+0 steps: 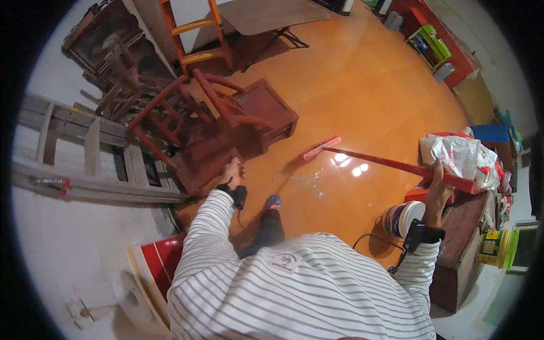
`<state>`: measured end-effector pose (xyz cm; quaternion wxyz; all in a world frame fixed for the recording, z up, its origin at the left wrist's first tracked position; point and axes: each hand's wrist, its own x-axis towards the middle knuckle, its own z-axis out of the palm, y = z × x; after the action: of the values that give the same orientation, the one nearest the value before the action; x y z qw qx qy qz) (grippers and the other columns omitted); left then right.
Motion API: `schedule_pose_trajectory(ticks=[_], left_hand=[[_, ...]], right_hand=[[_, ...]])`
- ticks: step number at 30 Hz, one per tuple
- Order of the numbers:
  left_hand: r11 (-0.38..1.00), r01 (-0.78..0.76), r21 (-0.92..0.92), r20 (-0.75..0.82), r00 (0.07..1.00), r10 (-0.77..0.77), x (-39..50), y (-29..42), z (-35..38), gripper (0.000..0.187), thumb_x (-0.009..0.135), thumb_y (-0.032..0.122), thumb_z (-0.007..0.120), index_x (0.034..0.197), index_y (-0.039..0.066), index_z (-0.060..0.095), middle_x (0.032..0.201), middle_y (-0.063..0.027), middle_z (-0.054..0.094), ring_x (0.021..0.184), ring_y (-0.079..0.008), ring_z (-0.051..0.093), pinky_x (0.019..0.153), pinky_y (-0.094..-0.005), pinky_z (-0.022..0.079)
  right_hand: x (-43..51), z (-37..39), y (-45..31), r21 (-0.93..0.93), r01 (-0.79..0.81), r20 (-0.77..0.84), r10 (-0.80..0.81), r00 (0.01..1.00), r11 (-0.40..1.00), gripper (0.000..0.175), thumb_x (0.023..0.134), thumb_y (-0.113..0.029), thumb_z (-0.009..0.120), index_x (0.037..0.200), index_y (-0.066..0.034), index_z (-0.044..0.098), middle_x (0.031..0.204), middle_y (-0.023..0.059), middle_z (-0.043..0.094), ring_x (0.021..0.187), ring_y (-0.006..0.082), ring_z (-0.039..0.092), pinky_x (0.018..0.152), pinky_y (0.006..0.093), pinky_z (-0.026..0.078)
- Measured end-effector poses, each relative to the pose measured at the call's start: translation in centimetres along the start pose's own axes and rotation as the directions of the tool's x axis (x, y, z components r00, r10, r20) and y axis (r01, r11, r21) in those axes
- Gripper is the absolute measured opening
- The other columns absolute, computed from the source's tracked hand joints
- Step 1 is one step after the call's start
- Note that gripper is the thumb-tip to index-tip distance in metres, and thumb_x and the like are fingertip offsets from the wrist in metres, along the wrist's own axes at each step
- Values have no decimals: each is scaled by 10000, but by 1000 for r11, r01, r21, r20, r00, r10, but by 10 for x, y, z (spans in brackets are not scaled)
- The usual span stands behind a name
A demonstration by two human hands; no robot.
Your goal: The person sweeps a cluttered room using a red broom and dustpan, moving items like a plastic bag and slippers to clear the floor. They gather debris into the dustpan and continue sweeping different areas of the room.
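My right hand [437, 191] is closed around the red handle of a broom [378, 160], near the handle's upper end. The broom's red bristled head [318, 148] is down by the orange floor [365, 102], ahead of my foot. Pale bits of debris [316, 180] are scattered on the floor just nearer than the broom head. My left hand [233, 173] is at the front edge of a dark red wooden chair's seat [206, 161], fingers partly curled; whether it touches the seat is not clear. Beyond stands a second red wooden chair [265, 108].
A metal ladder [91, 140] lies along the left wall, with an orange stepladder [197, 27] farther back. A folding table [276, 17] stands behind. On the right are a white-lidded bucket [403, 216], a wooden chest [457, 255] and a plastic bag [463, 157].
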<state>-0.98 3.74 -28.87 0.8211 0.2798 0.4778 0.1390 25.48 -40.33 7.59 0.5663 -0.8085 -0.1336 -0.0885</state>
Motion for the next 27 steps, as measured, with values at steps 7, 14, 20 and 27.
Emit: schedule_pose_trajectory(ticks=[7,14,20,27], left_hand=[[907,-252,338,-287,890,354,49,117,17,458,884,481,589,1122,96,515,959,-75,573,760,-172,566,568,-323,456],[697,-262,668,-187,847,498,130,144,43,734,848,462,618,1278,-107,444,1339,-268,475,1198,-388,504,981,-412,406],[703,-144,697,-322,813,486,154,131,44,769,799,469,648,1266,-112,457,1273,-284,526,1175,-392,524,972,-426,411],[804,-247,541,-264,858,441,121,138,71,571,821,301,674,1206,-94,525,1214,-210,587,1090,-313,579,893,-400,458]], right_hand=[[92,27,-53,-182,34,-96,-53,994,983,372,959,-402,513,904,-59,647,734,14,585,588,79,430,550,228,342],[155,43,-97,226,58,-137,-28,990,972,327,950,-399,526,835,-108,621,793,16,628,568,68,457,512,207,341],[207,45,-108,128,44,-140,-26,990,991,278,951,-347,541,859,-104,639,838,20,644,572,60,459,503,215,318],[239,12,-78,-179,233,13,-234,972,956,274,932,-333,561,846,-85,641,773,33,629,495,65,460,459,224,333]])
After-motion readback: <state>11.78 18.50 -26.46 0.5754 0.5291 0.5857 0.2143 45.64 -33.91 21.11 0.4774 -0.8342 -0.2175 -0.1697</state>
